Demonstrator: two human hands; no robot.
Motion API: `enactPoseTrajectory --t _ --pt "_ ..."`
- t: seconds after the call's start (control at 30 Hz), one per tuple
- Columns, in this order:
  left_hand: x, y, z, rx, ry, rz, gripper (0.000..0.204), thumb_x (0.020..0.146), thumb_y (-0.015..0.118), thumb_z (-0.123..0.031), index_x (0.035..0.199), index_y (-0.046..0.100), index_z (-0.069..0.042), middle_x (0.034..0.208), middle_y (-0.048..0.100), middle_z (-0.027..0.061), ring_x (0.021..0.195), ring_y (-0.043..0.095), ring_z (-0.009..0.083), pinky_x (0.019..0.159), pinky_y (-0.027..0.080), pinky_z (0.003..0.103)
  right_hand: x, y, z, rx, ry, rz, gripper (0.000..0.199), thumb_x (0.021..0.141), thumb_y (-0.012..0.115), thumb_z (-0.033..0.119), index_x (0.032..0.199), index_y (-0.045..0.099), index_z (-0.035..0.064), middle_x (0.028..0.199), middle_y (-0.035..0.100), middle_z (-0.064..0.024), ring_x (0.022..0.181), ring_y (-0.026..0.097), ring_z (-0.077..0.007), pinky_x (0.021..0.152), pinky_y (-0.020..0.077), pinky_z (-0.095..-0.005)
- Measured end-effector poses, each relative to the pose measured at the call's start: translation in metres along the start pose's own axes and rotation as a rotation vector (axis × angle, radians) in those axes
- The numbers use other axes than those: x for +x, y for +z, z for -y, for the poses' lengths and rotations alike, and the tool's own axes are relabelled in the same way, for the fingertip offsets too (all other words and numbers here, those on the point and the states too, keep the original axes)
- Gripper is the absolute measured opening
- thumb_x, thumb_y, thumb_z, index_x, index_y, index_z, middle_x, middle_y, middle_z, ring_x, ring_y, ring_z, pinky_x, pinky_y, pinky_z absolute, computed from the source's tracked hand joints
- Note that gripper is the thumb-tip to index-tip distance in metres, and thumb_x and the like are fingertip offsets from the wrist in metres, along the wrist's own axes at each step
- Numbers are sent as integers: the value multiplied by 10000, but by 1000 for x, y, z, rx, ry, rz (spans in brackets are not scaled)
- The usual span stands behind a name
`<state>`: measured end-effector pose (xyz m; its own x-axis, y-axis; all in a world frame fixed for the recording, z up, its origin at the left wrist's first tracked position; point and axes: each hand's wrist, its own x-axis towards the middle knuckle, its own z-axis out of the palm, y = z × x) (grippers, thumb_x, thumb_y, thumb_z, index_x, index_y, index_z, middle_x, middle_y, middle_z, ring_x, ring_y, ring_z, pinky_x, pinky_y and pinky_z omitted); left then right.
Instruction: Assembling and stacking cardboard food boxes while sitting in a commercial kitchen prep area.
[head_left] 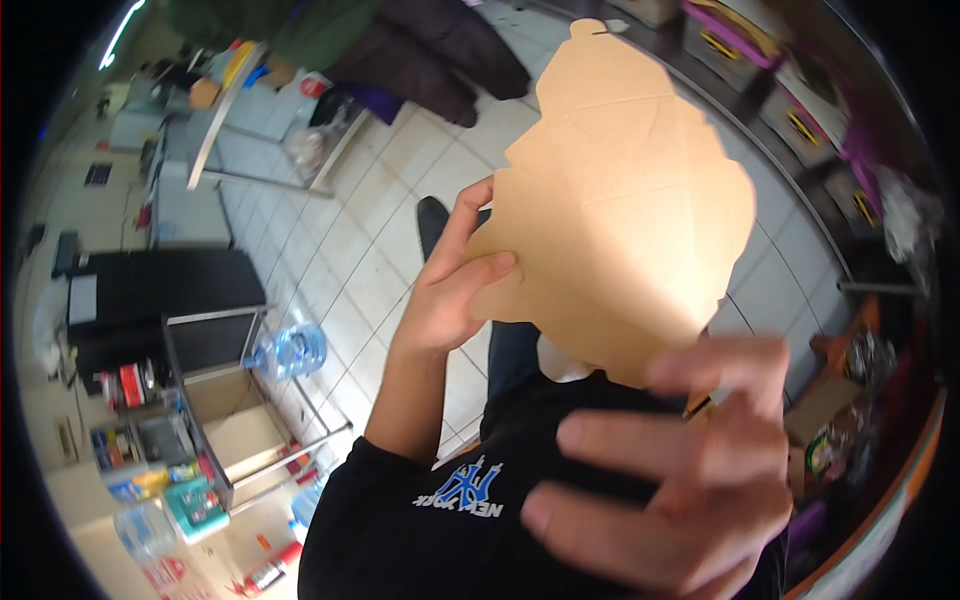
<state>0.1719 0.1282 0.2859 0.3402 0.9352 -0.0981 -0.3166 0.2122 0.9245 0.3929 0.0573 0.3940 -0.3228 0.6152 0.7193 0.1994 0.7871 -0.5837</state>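
Observation:
A flat tan cardboard cutout with wavy, scalloped edges, faint crease lines and a small notched tab at its top is held up in front of me. My left hand grips its left side, thumb on the near face and fingers behind. My right hand is blurred at the lower right, close to the cutout's bottom edge. Its fingers are spread apart, and the uppermost fingertip overlaps that edge; whether it touches cannot be made out. The right thumb is not clearly visible.
Beyond the tiled floor, another person's dark trousers show near a metal-framed table. At left, a metal rack stands by a large blue water bottle. Shelving with purple-edged bins lines the right; bagged items lie below.

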Motion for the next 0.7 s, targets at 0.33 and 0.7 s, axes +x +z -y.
enactPoseTrajectory --t 0.33,0.7 --pt "-25 -33 -28 -66 91 -95 648 850 520 21 1466 327 72 1375 506 190 1300 504 273 1072 429 397 24 62 -2 167 -213 -385 212 881 677 285 1010 802 173 995 746 -122 736 667 -252 742 531 -407" --pt "-17 -34 -14 -23 45 -66 699 822 530 -141 1457 346 88 1355 524 178 1245 532 255 1041 413 340 0 90 -121 -421 139 -188 647 741 814 320 1306 622 72 1318 618 -87 1157 567 -344 968 401 -397"
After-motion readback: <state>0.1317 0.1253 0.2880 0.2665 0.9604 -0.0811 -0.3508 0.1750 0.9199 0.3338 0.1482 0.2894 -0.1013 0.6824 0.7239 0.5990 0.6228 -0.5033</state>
